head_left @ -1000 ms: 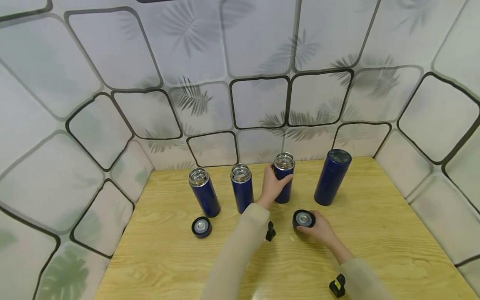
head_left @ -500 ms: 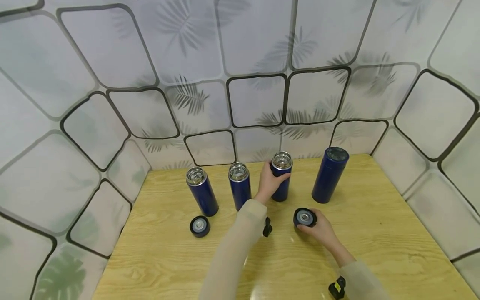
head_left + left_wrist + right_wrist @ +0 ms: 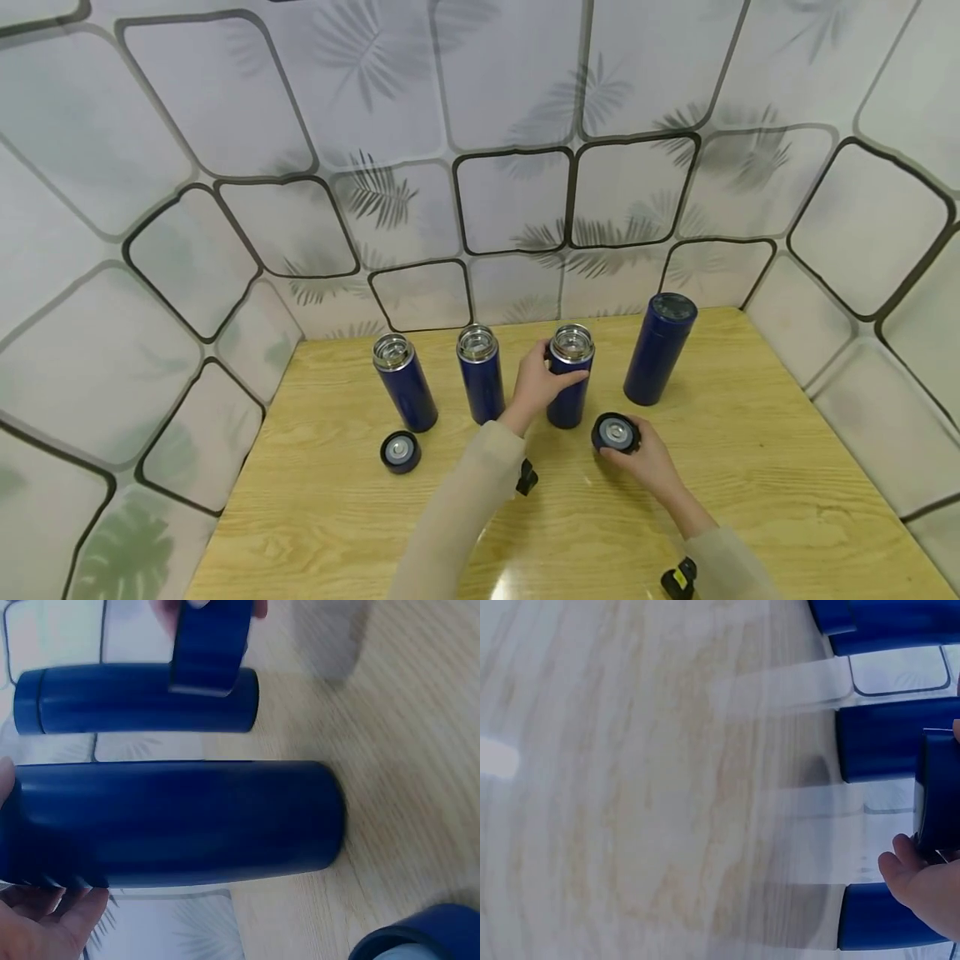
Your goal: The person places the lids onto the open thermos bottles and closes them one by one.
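Note:
My left hand [image 3: 536, 382] grips an open blue vacuum flask [image 3: 568, 402] near its steel neck. The flask is upright, and its side fills the middle of the left wrist view. Just in front and to the right, my right hand [image 3: 651, 458] holds a dark blue flask lid [image 3: 615, 433] with its inner side facing up. In the right wrist view, fingers [image 3: 904, 862] curl at this lid's lower edge. Lid and held flask are apart. A capped blue flask [image 3: 660, 350] stands to the right.
Two open flasks, one at far left [image 3: 407, 387] and another [image 3: 482, 375] beside my left hand, stand upright. One loose lid [image 3: 400, 452] lies inner side up on the wooden table [image 3: 300, 517]. Another lid [image 3: 431, 934] shows in the left wrist view. Patterned walls [image 3: 517, 200] enclose the table.
My left hand has brought its flask nearer to me and a little to the right. The lid in my right hand has shifted slightly right. The other flasks stay put.

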`<action>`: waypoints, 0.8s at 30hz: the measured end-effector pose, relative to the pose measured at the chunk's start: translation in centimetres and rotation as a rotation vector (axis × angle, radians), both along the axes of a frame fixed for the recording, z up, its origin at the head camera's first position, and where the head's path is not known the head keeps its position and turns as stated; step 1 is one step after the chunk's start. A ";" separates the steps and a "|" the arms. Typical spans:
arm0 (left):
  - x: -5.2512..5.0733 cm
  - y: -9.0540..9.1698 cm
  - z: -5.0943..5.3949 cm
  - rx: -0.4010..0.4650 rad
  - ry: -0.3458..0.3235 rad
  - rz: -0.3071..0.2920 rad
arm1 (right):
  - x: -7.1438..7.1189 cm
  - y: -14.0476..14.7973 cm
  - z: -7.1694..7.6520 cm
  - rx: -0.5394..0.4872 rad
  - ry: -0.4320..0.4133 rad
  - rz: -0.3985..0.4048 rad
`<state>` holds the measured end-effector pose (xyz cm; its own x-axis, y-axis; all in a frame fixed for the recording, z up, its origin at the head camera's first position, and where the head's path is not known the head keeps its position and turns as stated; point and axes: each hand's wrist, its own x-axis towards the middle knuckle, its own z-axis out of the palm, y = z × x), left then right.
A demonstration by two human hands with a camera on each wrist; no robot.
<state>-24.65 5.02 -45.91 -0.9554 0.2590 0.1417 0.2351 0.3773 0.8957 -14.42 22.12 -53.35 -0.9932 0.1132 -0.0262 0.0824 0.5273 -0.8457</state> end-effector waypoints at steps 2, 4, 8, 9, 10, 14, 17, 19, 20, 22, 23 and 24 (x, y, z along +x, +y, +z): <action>0.6 -0.4 0.0 -0.004 -0.001 -0.020 | 0.0 0.0 0.1 -0.015 0.021 -0.003; 1.3 -0.8 -0.1 -0.007 -0.006 -0.033 | 0.0 -0.1 0.4 -0.032 0.053 0.000; 2.7 -1.6 -0.2 0.005 0.011 -0.044 | 0.1 -0.2 0.9 -0.073 0.130 0.014; 3.0 -1.7 -0.3 0.012 0.017 -0.046 | 0.1 -0.2 1.0 -0.085 0.144 0.016; 3.3 -1.9 -0.3 0.017 0.021 -0.047 | 0.1 -0.2 1.1 -0.094 0.158 0.015; 4.5 -2.6 -0.3 0.050 0.017 -0.053 | 0.1 -0.4 1.8 -0.101 0.197 0.002; 5.3 -3.0 -0.3 0.049 0.010 -0.055 | 0.0 -0.5 2.5 -0.109 0.225 -0.005; 5.7 -3.3 -0.4 0.044 0.016 -0.060 | 0.0 -0.5 2.9 -0.116 0.239 -0.002; 5.8 -3.3 -0.4 0.039 0.023 -0.063 | 0.0 -0.5 3.2 -0.123 0.246 0.000; 6.1 -3.4 -0.6 0.028 0.042 -0.066 | 0.0 -0.6 3.7 -0.131 0.258 0.005; 6.2 -3.5 -0.7 0.025 0.050 -0.068 | 0.0 -0.6 4.0 -0.134 0.262 0.007; 6.3 -3.5 -0.8 0.026 0.054 -0.070 | 0.0 -0.6 4.2 -0.143 0.263 0.009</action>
<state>-18.37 1.55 -46.67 -0.9260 0.3200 0.2003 0.3084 0.3349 0.8903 -14.40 21.52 -49.18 -0.9690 0.1181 0.2170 -0.1534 0.4008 -0.9032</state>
